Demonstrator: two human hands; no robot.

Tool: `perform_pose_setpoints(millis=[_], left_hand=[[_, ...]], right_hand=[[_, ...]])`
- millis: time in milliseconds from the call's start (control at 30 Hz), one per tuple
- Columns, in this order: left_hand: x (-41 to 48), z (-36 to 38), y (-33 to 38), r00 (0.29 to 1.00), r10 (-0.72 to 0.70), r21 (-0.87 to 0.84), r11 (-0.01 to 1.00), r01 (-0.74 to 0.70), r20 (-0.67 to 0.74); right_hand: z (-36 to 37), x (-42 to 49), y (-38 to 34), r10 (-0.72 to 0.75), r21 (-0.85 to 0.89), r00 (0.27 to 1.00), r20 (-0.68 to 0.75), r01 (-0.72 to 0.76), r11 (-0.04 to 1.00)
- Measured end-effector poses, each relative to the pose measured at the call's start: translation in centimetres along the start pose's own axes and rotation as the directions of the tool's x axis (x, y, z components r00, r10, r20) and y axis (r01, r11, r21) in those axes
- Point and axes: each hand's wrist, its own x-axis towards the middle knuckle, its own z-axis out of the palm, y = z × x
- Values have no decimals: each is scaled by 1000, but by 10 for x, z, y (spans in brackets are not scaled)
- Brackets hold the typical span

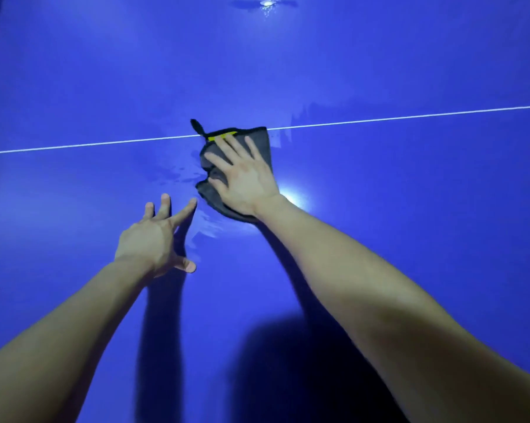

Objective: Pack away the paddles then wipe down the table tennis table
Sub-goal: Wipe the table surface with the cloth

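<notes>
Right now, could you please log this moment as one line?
step: wiping | right hand: flat on grey cloth | left hand: spread, holds nothing | blue table: wet streaks beside cloth | paddles: not in view

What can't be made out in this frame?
Head view:
- No paddles in frame, so whether they are packed away cannot be judged.
- cloth: its middle is hidden under the right hand.
- table: near and far edges are cut off by the frame.
- left hand: unclear whether the fingertips touch the table.
</notes>
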Motion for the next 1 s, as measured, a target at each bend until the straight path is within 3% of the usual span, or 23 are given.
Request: perform_pose_setpoints(millis=[67,200,300,433,500,567,733,833,933,1000], left_hand=[[-1,2,0,1000,2,-12,1000,-2,17],[-2,1,3,1000,0,-10,1000,0,0],[-3,1,4,1000,0,-10,1000,0,-31],[-1,3,2,999,7,-9,1000,-7,-41],[0,4,0,999,3,-8,1000,-3,-47],[0,4,-1,999,0,-18,1000,-1,-50],[0,4,-3,999,-8,-51,999,6,-33],[2,7,-5,1000,-2,-54,999,1,-19],[2,6,-4,1000,0,-47,999,-1,-22],[2,7,-4,999,2,-41,999,-4,-39]], right_hand=[[-13,-39,64,72,18,996,-61,-71,997],[-55,-117,200,451,-57,889,-76,-455,888],[-50,-105,190,542,-92,837,-75,-547,832],[-15,-17,71,254,-82,966,-50,-257,963],[3,25,9,123,-61,992,-16,-124,990],[7,46,-27,94,-38,995,46,-92,995],[-6,11,38,31,29,999,-21,-31,999],[-30,-61,145,238,22,962,-133,-237,971],[-65,-144,248,488,-16,862,-137,-494,869],[-74,-175,273,613,-22,781,-121,-619,785]])
